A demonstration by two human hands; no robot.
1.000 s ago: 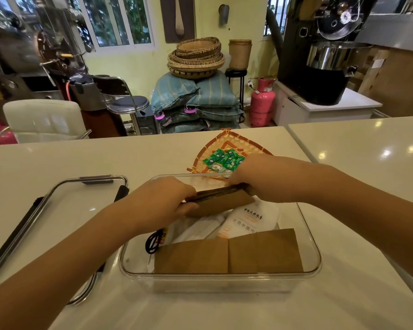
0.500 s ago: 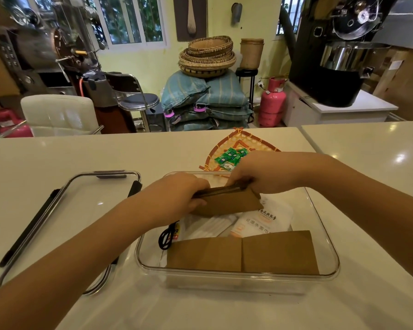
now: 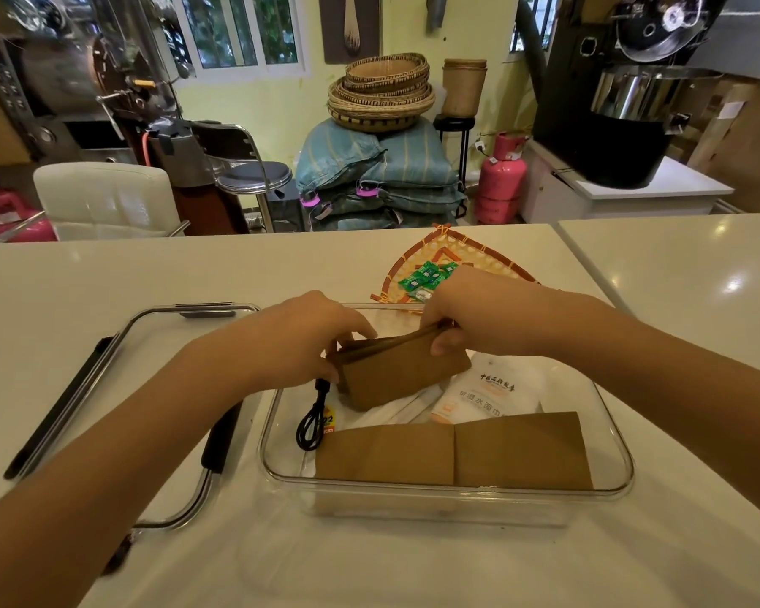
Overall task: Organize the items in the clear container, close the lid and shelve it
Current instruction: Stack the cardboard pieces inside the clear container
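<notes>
- The clear rectangular plastic container [image 3: 613,436] stood open on the white counter [image 3: 150,274], and it served here as the landmark.
- Above the far-left part of the container, both hands held one stack of flat brown paper sleeves [image 3: 402,373].
- The left hand [image 3: 299,340] was closed around the left end of the stack, fingers over the top edge and thumb on the near side.
- The right hand [image 3: 466,315] pinched the upper right corner of the stack between thumb and fingers.
- The long axis of the stack ran left to right, roughly parallel to the near wall of the container, with the right end a little higher, so the stack was tilted.
- Under the stack, inside the container, lay a white printed packet [image 3: 494,390] and a black coiled cord [image 3: 310,425] toward the left wall.
- Two more brown paper sleeves [image 3: 453,452] stood side by side against the near wall.
- The free place seemed to be along the far wall, directly below the held stack; both hands were equally near it, so I judged a straight lowering was enough.
- The clear lid with black seal strips [image 3: 106,388] lay on the counter to the left of the container, not yet put on.
- A woven bamboo tray with green packets [image 3: 431,274] lay just behind the far wall of the container.
</notes>
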